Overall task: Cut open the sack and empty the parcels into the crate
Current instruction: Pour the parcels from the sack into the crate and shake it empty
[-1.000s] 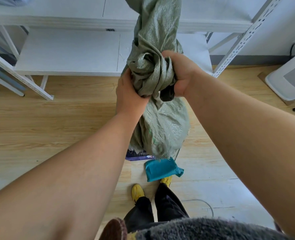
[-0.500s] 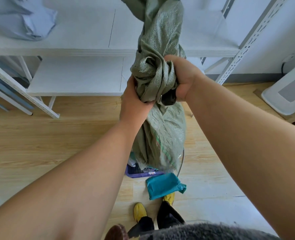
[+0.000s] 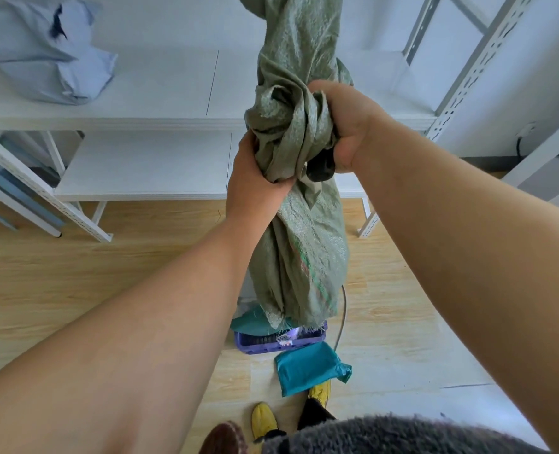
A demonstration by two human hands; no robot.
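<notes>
Both hands, left hand (image 3: 255,178) and right hand (image 3: 347,126), clench the bunched green sack (image 3: 298,224) upended over the purple crate (image 3: 279,342); teal parcel (image 3: 311,367) on floor near it.

Olive-green woven sack (image 3: 299,257), red-and-green stripe below the grip; purple crate (image 3: 279,340) beneath; teal parcel (image 3: 309,367) nearer; yellow shoes (image 3: 263,417); pale-blue bag (image 3: 42,57) upper-left.

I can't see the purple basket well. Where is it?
The purple crate sits on the wooden floor low in the head view, right under the hanging green sack, with a teal parcel lying beside it near the yellow shoes.
</notes>
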